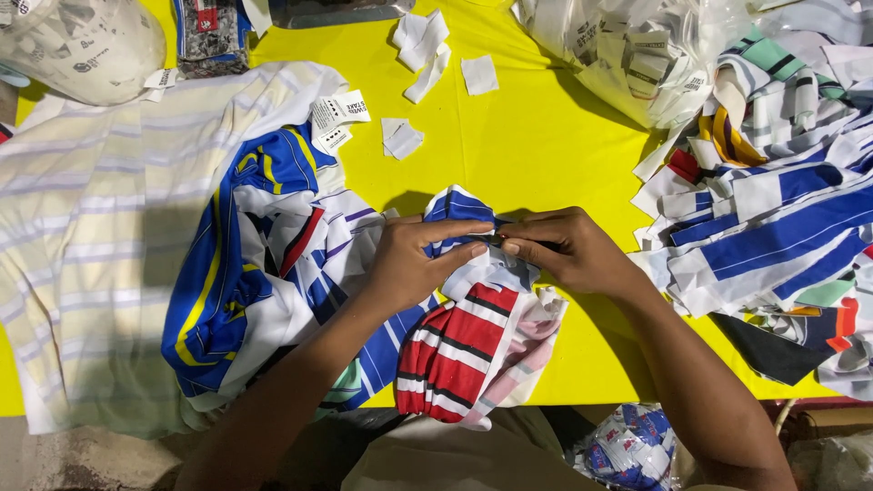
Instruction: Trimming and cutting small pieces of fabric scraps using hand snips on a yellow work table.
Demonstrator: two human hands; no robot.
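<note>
My left hand [414, 259] and my right hand [568, 250] meet over a small bundle of striped fabric pieces [473, 341], red, white and blue, on the yellow table [536, 145]. Both hands pinch the top blue-and-white piece [459, 207] near its edge, fingertips almost touching. A small dark item sits between the fingertips; I cannot tell what it is. A blue, yellow and white striped garment [245, 264] lies just left of my left hand.
A pale striped shirt [86, 227] covers the left side. A heap of striped fabric strips [782, 200] fills the right. White paper tags [423, 45] lie scattered at the top, beside a clear bag of labels [637, 55] and a plastic tub [82, 45].
</note>
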